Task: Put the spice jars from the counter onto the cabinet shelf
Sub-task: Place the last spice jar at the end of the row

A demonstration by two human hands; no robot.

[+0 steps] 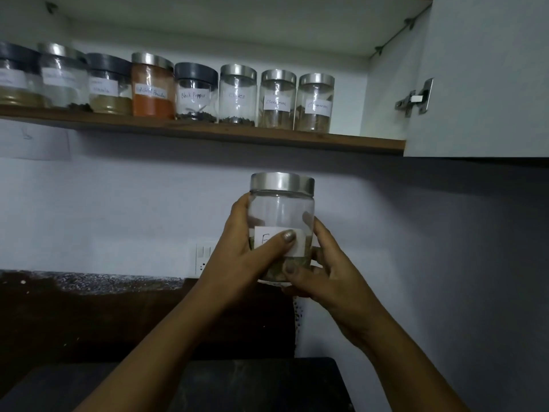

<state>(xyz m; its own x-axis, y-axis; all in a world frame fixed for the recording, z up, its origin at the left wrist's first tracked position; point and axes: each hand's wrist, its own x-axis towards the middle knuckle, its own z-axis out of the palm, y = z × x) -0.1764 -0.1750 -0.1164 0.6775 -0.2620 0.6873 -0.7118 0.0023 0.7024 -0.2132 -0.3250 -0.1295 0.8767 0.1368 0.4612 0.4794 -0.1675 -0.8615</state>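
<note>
Both hands, left hand (243,257) and right hand (323,272), clasped a glass jar (282,215) below the wooden cabinet shelf (208,130) lined with jars, against a pale wall (118,209).

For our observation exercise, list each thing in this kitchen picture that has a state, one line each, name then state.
Clear glass jar with steel lid: lidded, upright, held below the shelf.
Left hand: gripping that jar.
Right hand: gripping that jar.
Wooden cabinet shelf: carrying a row of lidded jars.
White cabinet door: open.

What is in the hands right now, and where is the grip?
A steel-lidded glass jar, gripped around its lower body: left hand across the label, right hand at the base.
</note>
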